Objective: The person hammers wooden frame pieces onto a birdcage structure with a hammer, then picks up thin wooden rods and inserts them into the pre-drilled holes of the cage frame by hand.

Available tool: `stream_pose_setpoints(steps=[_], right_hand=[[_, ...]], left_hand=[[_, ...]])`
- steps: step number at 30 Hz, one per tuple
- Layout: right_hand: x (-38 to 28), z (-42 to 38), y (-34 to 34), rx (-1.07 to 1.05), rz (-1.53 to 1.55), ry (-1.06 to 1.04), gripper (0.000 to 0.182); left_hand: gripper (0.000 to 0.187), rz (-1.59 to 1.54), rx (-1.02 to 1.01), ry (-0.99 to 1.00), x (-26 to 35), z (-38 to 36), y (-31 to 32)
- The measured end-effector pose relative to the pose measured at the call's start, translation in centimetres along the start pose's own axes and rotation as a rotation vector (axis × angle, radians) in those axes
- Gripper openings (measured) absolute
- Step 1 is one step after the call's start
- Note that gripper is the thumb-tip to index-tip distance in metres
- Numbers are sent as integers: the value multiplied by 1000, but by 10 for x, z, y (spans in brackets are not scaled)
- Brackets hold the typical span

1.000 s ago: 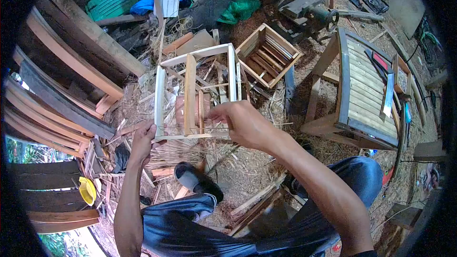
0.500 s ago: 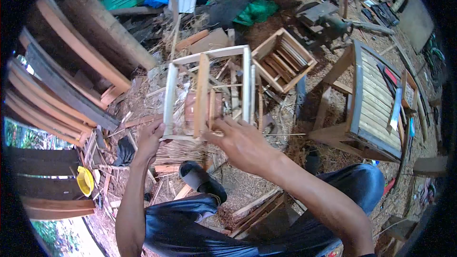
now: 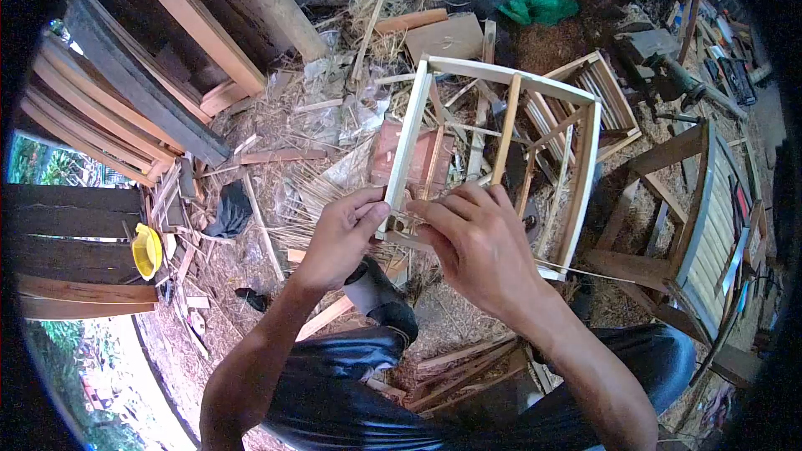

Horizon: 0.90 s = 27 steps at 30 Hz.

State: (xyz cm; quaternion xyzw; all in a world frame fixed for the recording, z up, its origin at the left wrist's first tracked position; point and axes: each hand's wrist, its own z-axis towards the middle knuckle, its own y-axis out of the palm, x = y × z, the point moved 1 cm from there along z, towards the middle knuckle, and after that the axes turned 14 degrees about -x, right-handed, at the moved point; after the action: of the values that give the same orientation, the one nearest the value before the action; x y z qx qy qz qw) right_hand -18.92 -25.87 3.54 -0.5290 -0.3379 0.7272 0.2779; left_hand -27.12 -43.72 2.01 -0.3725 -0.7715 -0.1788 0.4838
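My left hand (image 3: 347,234) is closed on the near left corner of a pale wooden frame (image 3: 586,171), thumb on top of the side rail. The frame is tilted above the ground and has thin slats across it. My right hand (image 3: 480,238) is close beside the left, fingers bent and pinched together at the frame's near rail. A thin wooden stick (image 3: 589,271) runs out to the right from under that hand; its other end is hidden by the fingers.
A slatted wooden crate (image 3: 597,108) lies behind the frame. To the right stands a slatted wooden stool (image 3: 697,234). Curved timbers (image 3: 180,17) lean at left, near a yellow hard-shelled object (image 3: 146,252). Wood scraps, shavings and a green sheet (image 3: 539,4) litter the ground.
The frame has turned and shifted right in the view. My left hand has moved right along with it, and my right hand has come to the near left corner, close to the left hand.
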Motion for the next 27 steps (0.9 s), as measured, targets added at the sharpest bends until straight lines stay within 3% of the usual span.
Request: stream_pose_setpoints(steps=[5, 7, 19, 21, 23, 27], right_hand=[[5, 10, 10, -93, -2, 47, 13], [9, 9, 13, -105, -28, 33, 11], [17, -2, 7, -157, 16, -33, 8], [18, -4, 7, -156, 24, -35, 9], [19, -6, 7, -148, 31, -53, 10], [21, -9, 8, -172, 22, -54, 9]], left_hand=[[29, -51, 26, -115, 2, 2, 0], [29, 34, -35, 133, -7, 6, -4], [31, -58, -39, 53, 1, 1, 2], [35, 107, -72, 97, -4, 3, 0], [30, -36, -51, 58, -3, 2, 3], [33, -14, -69, 41, 4, 0, 5]])
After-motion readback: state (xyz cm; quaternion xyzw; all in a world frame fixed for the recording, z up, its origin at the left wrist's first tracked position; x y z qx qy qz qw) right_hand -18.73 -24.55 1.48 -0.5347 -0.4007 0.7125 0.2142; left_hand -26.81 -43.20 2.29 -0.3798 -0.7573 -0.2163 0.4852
